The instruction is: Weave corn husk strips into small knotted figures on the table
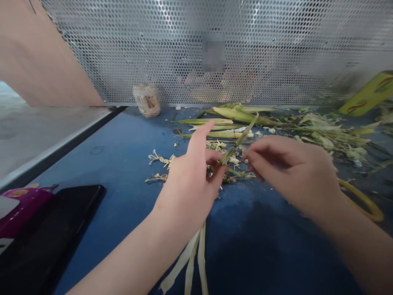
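Observation:
My left hand [192,180] pinches a thin green leaf strip [238,143] between thumb and fingers, its index finger stretched out; the strip rises up and to the right. Pale leaf strips [196,258] hang below that hand toward the front edge. My right hand [294,172] hovers just right of the strip with fingers curled together near its upper part; what it holds, if anything, is hidden. Small woven leaf pieces [159,157] lie on the blue table [123,164] behind my hands.
A pile of green and pale leaves [276,123] stretches along the back right under a perforated metal screen [215,41]. A small wrapped bundle [146,100] stands at the screen. A black phone [52,229] and a pink object [21,205] lie left. A yellow loop [365,200] is at right.

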